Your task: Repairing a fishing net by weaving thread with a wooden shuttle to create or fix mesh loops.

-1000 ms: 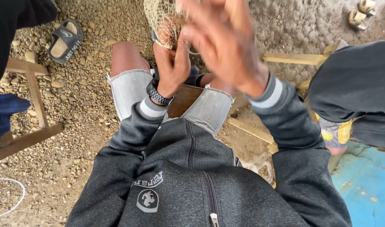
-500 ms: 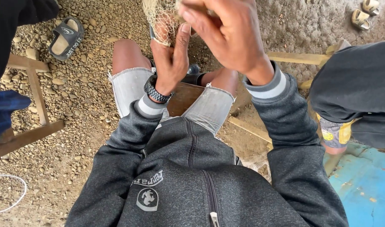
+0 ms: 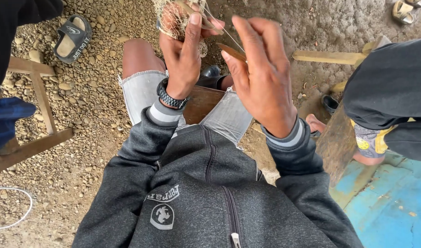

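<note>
A dark grey zip jacket (image 3: 210, 202) is filling the near edge of the head view, its sleeves running up to both hands over pale cut-off denim shorts (image 3: 141, 92) and a brown wooden seat (image 3: 202, 103) showing between the knees.

The left hand (image 3: 185, 50), wearing a black wristwatch (image 3: 171, 97), is closing around a bunch of pale netting (image 3: 173, 20), the thumb standing upright against the front of the mesh and the fingers curling behind it. The netting is looking thin, sandy-coloured and knotted into small open meshes, gathered in a loose wad at the top edge of the view, just above the knees. No container is showing anywhere in view.

The right hand (image 3: 261, 78) is sitting just beside the left one, half open with the fingers spread and raised; a flat brown wooden needle (image 3: 231, 51) is resting against its forefinger and thumb side, though the exact grip is hidden. A fine pale thread (image 3: 224, 31) is stretching taut from the netting towards that needle.

Farther off, pebbly ground (image 3: 82, 82) is lying all around, with a black sandal (image 3: 72, 37) at the upper left, a rough wooden frame (image 3: 36, 92) on the left, and another person's dark clothing (image 3: 389, 87) and bare foot (image 3: 317, 124) at the right beside a blue sheet (image 3: 394, 202).
</note>
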